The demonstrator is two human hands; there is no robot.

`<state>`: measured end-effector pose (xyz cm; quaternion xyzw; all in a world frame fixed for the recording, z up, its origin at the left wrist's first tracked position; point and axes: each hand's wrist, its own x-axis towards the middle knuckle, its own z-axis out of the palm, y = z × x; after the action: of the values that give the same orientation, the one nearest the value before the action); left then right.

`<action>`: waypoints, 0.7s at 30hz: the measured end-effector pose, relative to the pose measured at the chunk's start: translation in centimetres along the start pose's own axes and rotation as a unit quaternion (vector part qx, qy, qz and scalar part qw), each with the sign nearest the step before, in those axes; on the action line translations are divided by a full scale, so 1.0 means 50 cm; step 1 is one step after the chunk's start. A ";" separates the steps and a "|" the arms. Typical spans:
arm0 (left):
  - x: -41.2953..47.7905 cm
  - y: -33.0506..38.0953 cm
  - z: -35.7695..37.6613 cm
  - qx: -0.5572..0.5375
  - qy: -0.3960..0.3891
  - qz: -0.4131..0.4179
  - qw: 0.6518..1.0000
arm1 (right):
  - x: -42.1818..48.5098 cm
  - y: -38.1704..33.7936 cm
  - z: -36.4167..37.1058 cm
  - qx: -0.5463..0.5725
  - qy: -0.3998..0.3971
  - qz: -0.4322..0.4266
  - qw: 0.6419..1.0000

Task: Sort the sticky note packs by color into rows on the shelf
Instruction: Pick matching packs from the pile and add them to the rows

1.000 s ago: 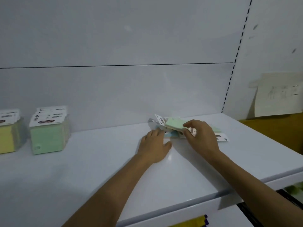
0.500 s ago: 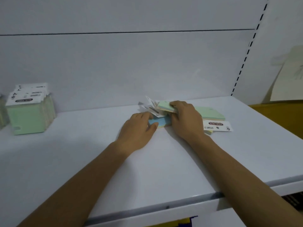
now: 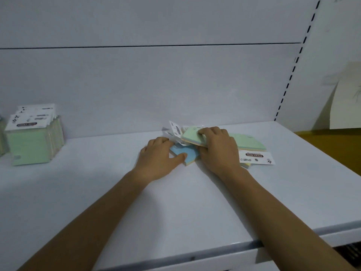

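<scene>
Pulled more of the blue pack [image 3: 190, 153] out from under the pile versus half a second back; moved left thumb onto its top face.

Head view, the only one:
- Gripped blue pack with left hand [image 3: 160, 155]: thumb on top, fingers curled over the far edge.
- Gripped top green pack [image 3: 192, 136] with right hand [image 3: 216, 149], fingers hooked over its far corner; held it tilted up off the pile, just right of the left-hand grip and overlapping the blue pack's far edge.
- Left flat green pack [image 3: 252, 142] on the shelf [image 3: 195, 202] just right of the right-hand grip, white header card [image 3: 256, 158] on its near side, pale-yellow pack [image 3: 246, 165] peeking out under that.
- Saw loose header cards [image 3: 175, 129] sticking up just beyond both grips.
- Saw sorted green row [image 3: 33, 137] standing well left of the left-hand grip.

Risks, judged only:
- Could drag the loose cards along, since apparently touching the blue pack.
- Could tip the tilted green pack if blue slid out from under a slack right grip.
- Could fan a pack open, gripped at one corner only.
- Could misread pale colours in dim light; blue pack showed a yellowish lower edge, so wrong-row placement likely.
</scene>
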<state>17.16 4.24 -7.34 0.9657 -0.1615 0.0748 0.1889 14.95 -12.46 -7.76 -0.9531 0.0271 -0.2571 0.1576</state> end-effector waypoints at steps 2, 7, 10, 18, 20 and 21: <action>-0.001 -0.002 -0.009 -0.070 -0.011 -0.015 0.997 | -0.001 0.001 0.002 0.001 0.007 -0.006 1.000; -0.018 -0.012 -0.024 -0.319 -0.042 -0.039 0.946 | 0.002 0.004 -0.004 0.029 0.048 0.003 0.998; -0.013 -0.010 -0.026 -0.446 0.015 -0.064 0.892 | 0.004 -0.005 -0.019 0.085 0.128 0.023 0.988; -0.011 -0.026 -0.034 -0.516 0.095 -0.111 0.844 | -0.001 -0.022 -0.020 0.079 0.235 -0.189 0.950; -0.014 -0.025 -0.036 -0.514 0.090 -0.114 0.845 | -0.006 -0.029 -0.016 0.091 0.236 -0.204 0.946; -0.015 -0.024 -0.038 -0.512 0.089 -0.113 0.847 | -0.007 -0.031 -0.014 0.110 0.227 -0.202 0.946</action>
<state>16.73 6.24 -6.18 0.7326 -0.0493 0.0450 0.6774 14.26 -11.13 -6.86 -0.8317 -0.1593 -0.4943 0.1963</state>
